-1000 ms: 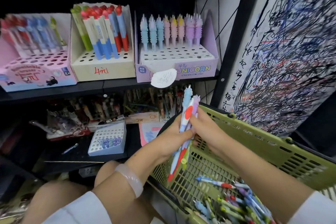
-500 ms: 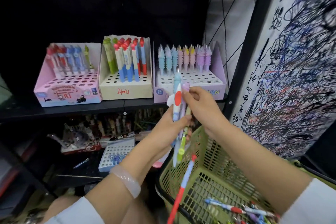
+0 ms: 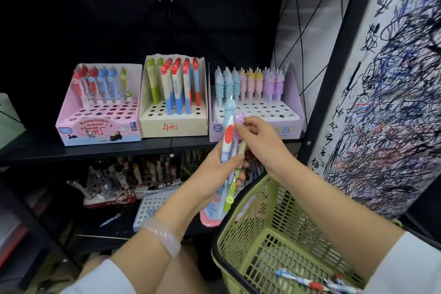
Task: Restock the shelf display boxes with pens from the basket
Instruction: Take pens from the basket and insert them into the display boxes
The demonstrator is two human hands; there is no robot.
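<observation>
Your left hand [image 3: 214, 169] grips a small bundle of pens [image 3: 230, 150] upright in front of the shelf [image 3: 95, 153], while your right hand [image 3: 257, 136] pinches the purple-topped pen [image 3: 239, 119] at the head of that bundle, apparently to draw it out. The bundle sits just above the near corner of the green basket [image 3: 267, 229], level with the lilac unicorn box [image 3: 292, 130], whose back rows hold blue, pink, yellow and purple ridged pens and whose front holes stand vacant. The risk from here is plain: pull one pen from a loosely gripped bundle and its neighbours may slide free, dropping to the lower shelf or the floor rather than into the basket. A second risk is mis-sorting, since the tallest pen in your grip, white with a red oval and a blue top, does not look like the unicorn stock; it may belong elsewhere, perhaps in the pink eraser box [image 3: 97, 126] or the cream box [image 3: 174, 124] marked in red. The pens are slim, smooth plastic with soft moulded toppers, mixed in colour, and likely slippery against one another. More pens [image 3: 310, 284] lie in the basket's bottom at the frame's lower edge.
</observation>
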